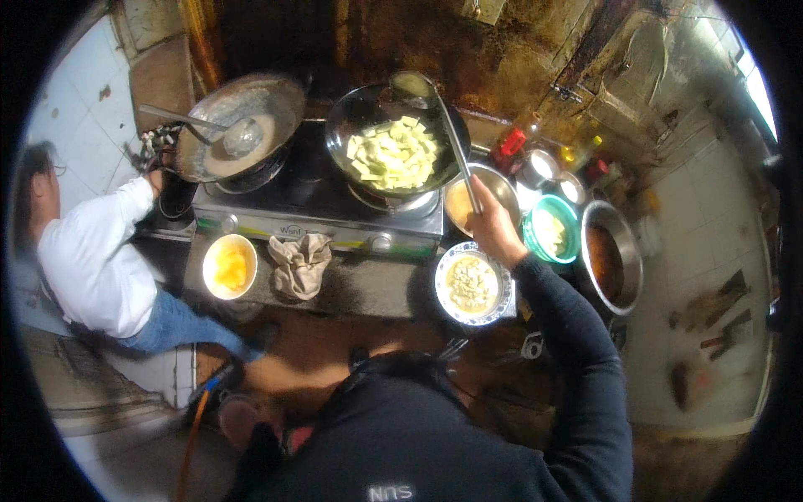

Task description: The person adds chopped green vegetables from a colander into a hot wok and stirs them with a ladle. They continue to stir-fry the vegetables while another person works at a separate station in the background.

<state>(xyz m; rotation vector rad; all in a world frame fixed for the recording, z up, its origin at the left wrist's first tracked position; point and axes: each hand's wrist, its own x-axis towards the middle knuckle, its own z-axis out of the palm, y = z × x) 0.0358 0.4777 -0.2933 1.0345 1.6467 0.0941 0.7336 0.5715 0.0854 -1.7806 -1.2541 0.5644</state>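
My right hand [495,229] grips the long metal handle of a ladle [455,141]. The ladle's bowl [411,86] is at the far rim of a dark wok [339,150] on the right burner. Pale green cut pieces of food [394,154] are heaped in this wok. Below my right wrist, a blue-patterned white bowl [444,307] holds chopped food in liquid. Partly behind my hand is a metal basin [511,188] with yellowish contents. My left hand is out of view.
On the left burner, a tilted wok [276,100] holds liquid and a second ladle [241,137]. A person [100,251] stands at left. Along the front ledge are a bowl of yellow food [209,260] and a crumpled cloth [301,267]. A turquoise basket [572,216], metal bowl [633,276] and bottles [513,143] stand right.
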